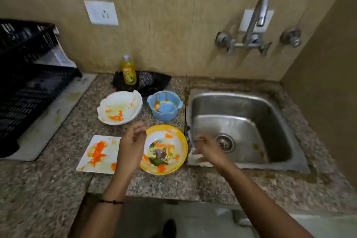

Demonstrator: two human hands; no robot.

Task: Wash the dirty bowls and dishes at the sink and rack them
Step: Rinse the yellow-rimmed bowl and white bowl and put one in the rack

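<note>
With left hand (131,143) and right hand (207,149), both loose and empty, grip yellow bowl (164,149) at nine and three o'clock; keep level.

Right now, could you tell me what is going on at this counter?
A person's left hand hovers at the left rim of the yellow bowl, and the right hand is over the left edge of the sink. Neither seems to grip anything. That bowl, the blue bowl, white bowl and square plate sit stained on the counter. No dishes are in the sink, so washing looks not yet begun.
</note>
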